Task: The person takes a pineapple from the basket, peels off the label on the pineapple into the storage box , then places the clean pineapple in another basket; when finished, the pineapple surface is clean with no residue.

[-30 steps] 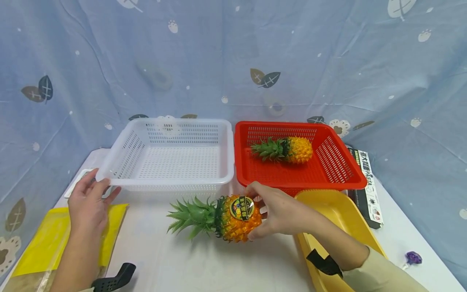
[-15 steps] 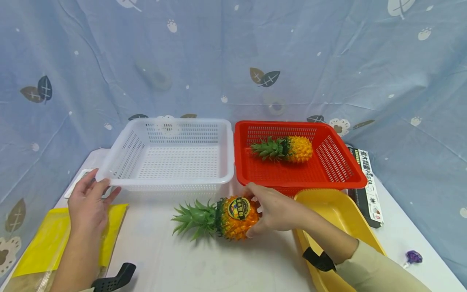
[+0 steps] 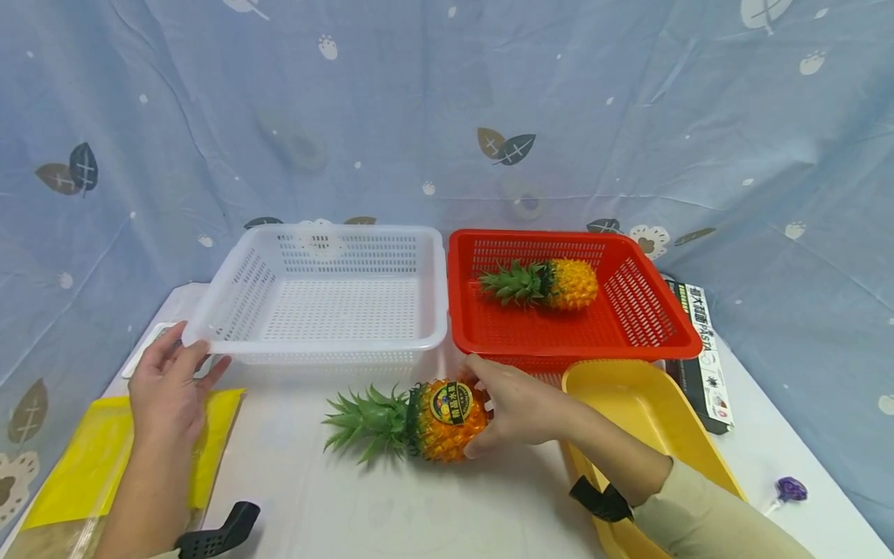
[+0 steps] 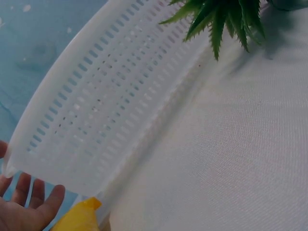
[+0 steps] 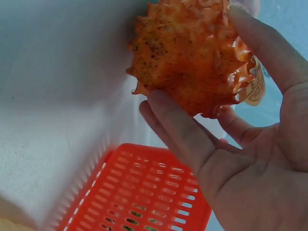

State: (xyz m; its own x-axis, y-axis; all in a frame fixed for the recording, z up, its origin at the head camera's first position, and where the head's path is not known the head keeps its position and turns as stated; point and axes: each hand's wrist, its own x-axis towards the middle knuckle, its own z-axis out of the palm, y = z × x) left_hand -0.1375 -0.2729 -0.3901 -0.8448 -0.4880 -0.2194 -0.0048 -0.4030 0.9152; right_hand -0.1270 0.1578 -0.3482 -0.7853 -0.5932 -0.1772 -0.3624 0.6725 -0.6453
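The right hand [image 3: 517, 404] grips the nearer pineapple [image 3: 436, 439] clear of its leaves [image 3: 373, 423]; the left hand [image 3: 170, 388] pinches the white basket [image 3: 321, 347], likely steadying it.

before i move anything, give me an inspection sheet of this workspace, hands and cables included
Surface: white table, lit, no spill seen.
Job's things: stickered pineapple on its side, leaves pointing left; second pineapple lying in the red basket; white basket to the left of the red one.
Clutter: yellow packet at left; yellow tray, dark box and what looks like a purple lollipop at right.
Right hand: fingers and thumb around the stickered pineapple's base.
Left hand: touches the white basket's near left corner.
Cables: nothing seen.
Surroundings: blue patterned curtain behind and along both sides.
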